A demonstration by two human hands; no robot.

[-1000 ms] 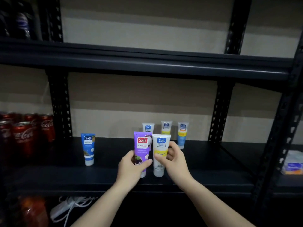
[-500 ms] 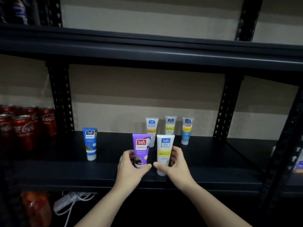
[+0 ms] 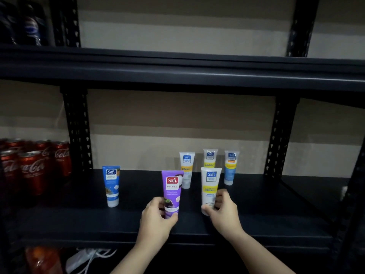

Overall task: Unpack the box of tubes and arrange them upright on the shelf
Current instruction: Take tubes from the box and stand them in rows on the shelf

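Your left hand (image 3: pixel 158 218) grips the purple tube (image 3: pixel 171 192) low down; your right hand (image 3: pixel 223 210) grips the white tube (image 3: pixel 209 186) the same way — both upright on the shelf (image 3: pixel 256 224). Behind your grips stand three more tubes (image 3: pixel 209 158); a blue tube (image 3: pixel 111 185) stands well left.

Red cola cans (image 3: pixel 33 167) crowd the left; dark bottles (image 3: pixel 29 24) stand above at far left; a white cable (image 3: pixel 88 258) lies below.
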